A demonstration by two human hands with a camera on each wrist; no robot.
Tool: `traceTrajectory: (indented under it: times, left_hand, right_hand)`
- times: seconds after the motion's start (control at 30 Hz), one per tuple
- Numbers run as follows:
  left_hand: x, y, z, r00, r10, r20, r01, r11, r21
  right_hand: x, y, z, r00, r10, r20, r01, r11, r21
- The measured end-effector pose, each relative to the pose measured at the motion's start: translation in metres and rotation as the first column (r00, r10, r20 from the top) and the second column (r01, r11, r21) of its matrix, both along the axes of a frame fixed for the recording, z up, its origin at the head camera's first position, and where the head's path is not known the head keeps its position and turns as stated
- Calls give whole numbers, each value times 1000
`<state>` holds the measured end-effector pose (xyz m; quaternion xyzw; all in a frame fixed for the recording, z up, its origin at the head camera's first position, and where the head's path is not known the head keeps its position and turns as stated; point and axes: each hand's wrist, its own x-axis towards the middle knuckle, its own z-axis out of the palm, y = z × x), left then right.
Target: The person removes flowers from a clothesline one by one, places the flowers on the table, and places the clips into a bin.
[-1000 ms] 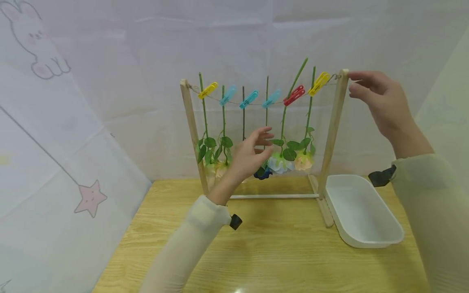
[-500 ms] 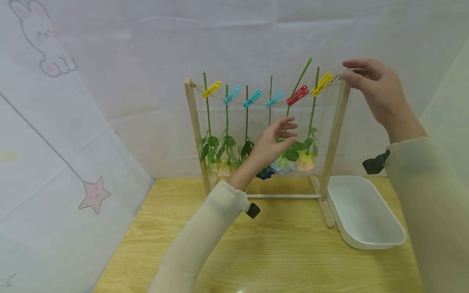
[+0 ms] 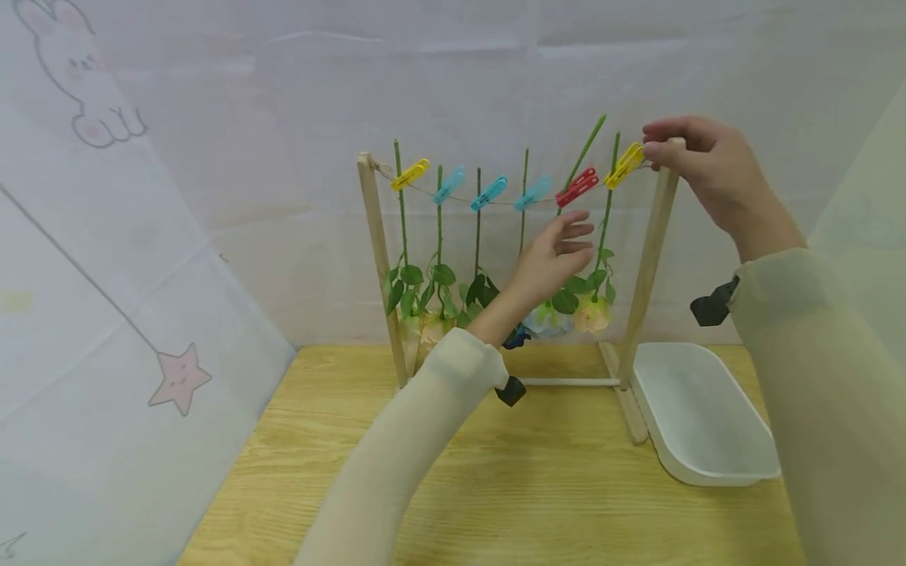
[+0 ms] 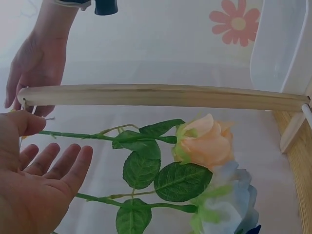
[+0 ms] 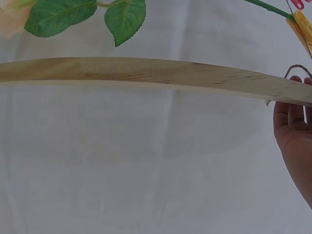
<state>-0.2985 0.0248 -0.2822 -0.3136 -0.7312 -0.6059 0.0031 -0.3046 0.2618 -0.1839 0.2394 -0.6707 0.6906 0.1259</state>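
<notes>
Artificial roses hang upside down by their stems from a string on a wooden rack (image 3: 654,259), each under a plastic clothespin. My right hand (image 3: 715,177) reaches over the right post, thumb and fingertips right at the handles of the rightmost yellow clothespin (image 3: 625,165), which grips the stem of a peach rose (image 3: 591,313). My left hand (image 3: 555,255) is held with loosely spread fingers below the red clothespin (image 3: 578,187), overlapping the stem of a pale blue rose (image 3: 545,321). The left wrist view shows its fingers (image 4: 73,168) beside the peach rose's stem (image 4: 80,135), holding nothing.
A white plastic basin (image 3: 708,424) stands right of the rack on the wooden table (image 3: 566,503). Three blue clothespins (image 3: 489,193) and another yellow clothespin (image 3: 410,174) hold stems further left. A pale cloth backdrop (image 3: 297,102) rises behind.
My left hand has moved right and up, from the middle stems to below the red clothespin. My right hand has shifted left from outside the post to the yellow clothespin's handles.
</notes>
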Motion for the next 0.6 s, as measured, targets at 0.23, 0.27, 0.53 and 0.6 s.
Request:
traceTrajectory:
  times: [0.23,0.27,0.53,0.6]
  left_hand:
    - [-4,15,3,997,71,-20,-72,997,-34]
    - [-4,17,4,997,80,-18,-80,996,-38]
    - [-8,31,5,995,95,-26,-95,995,-18]
    - [-8,33,5,996,87,-35,-88,996,-12]
  right_hand:
    - [-2,0,0,999,-7,36,7,1000,15]
    - [-2,0,0,999,-4,39,4,1000,16]
    - [-5,-2,3,998,-27,63,22,997,80]
    - [-6,-2,3,998,-28,64,23,996,86]
